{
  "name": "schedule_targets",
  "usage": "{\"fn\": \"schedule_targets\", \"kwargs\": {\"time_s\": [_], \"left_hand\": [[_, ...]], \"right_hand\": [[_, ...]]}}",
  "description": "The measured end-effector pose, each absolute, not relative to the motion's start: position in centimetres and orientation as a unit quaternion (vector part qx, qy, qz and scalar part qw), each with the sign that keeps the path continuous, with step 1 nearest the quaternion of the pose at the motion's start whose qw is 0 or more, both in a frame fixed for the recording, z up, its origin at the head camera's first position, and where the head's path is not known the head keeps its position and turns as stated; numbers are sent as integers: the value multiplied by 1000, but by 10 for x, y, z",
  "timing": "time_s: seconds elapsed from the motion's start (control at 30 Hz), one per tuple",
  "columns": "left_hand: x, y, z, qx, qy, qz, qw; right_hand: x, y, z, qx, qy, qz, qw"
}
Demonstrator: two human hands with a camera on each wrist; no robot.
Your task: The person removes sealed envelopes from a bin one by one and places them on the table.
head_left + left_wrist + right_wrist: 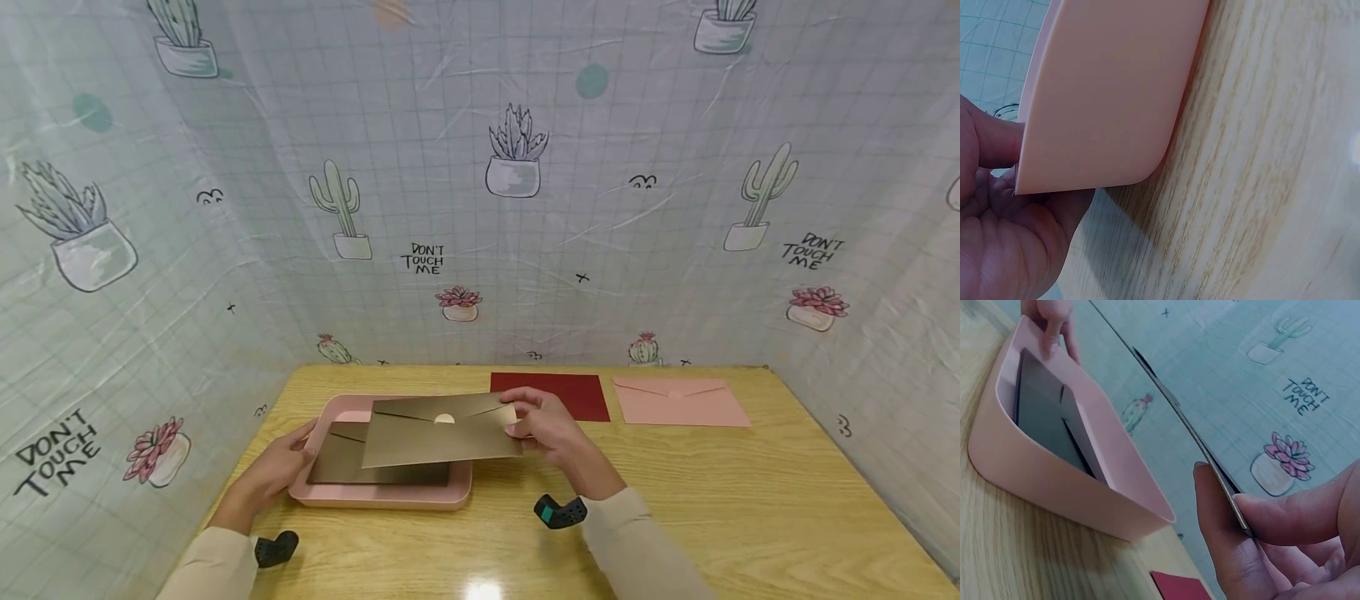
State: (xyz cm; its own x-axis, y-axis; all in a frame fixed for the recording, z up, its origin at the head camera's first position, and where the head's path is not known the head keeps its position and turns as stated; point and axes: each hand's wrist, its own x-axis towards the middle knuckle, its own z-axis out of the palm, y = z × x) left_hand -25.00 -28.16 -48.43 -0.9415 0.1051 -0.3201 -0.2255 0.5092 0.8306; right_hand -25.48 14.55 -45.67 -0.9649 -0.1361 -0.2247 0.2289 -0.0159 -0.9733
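A gold-brown envelope (420, 442) with a round pale seal hangs tilted above the right part of a pink tray (375, 503). My right hand (546, 425) pinches its right edge between thumb and fingers, seen edge-on in the right wrist view. Inside the tray lies another gold-brown envelope (337, 467), partly covered by the held one in the head view. At the tray's left end, my left hand (279, 462) grips the wall, thumb over the rim and fingers against the outside, as the left wrist view shows.
Behind my right hand a dark red envelope (558, 390) lies on the wooden table (675, 492). To its right lies a pink envelope (678, 402), flap side up. A patterned curtain (420, 167) rises at the back and both sides.
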Motion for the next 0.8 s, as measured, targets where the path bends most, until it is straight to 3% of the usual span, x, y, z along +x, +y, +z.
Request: {"fn": "schedule_targets", "kwargs": {"time_s": [0.8], "left_hand": [[-252,-284,-487,-38,847,500,177]], "right_hand": [[-251,200,-459,34,699,-703,127]]}}
